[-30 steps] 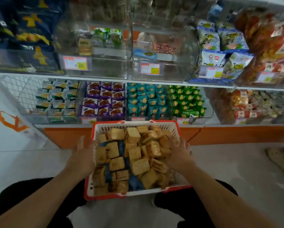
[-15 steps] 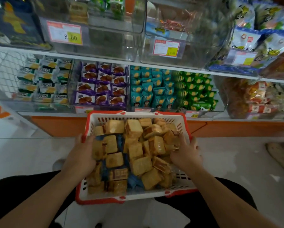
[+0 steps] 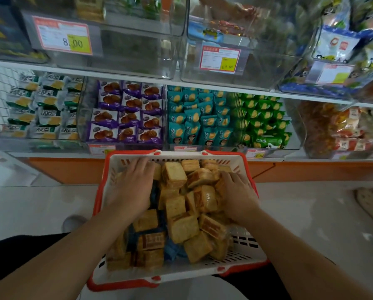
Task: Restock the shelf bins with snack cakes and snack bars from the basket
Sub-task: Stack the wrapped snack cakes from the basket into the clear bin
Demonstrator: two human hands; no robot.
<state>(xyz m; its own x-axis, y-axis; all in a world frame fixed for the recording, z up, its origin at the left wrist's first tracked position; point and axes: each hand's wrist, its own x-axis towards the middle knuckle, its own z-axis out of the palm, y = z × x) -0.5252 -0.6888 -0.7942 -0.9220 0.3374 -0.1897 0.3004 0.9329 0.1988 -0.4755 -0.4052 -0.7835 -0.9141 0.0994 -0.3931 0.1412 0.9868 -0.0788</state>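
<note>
A white basket with a red rim [image 3: 181, 158] sits on my lap in front of the shelf. It is heaped with golden square snack cakes [image 3: 182, 226] in clear wrap, and several blue-wrapped bars [image 3: 172, 250] lie underneath. My left hand [image 3: 133, 185] lies flat on the cakes at the basket's far left, fingers stretched forward. My right hand [image 3: 237, 193] rests on the cakes at the right side with fingers spread. Above, two clear shelf bins stand nearly bare: one with an 8.00 tag [image 3: 120, 50], one with a 9.60 tag [image 3: 235, 68].
The lower shelf holds full bins of white-green packs [image 3: 43, 105], purple packs [image 3: 127, 111], teal packs [image 3: 198, 120] and green packs [image 3: 263, 120]. An orange shelf base [image 3: 68, 169] runs below. White floor lies on both sides, with a sandal [image 3: 371, 204] at the right.
Both hands have left the basket's sides and now lie on top of the cakes inside. The view has come closer to the shelf.
</note>
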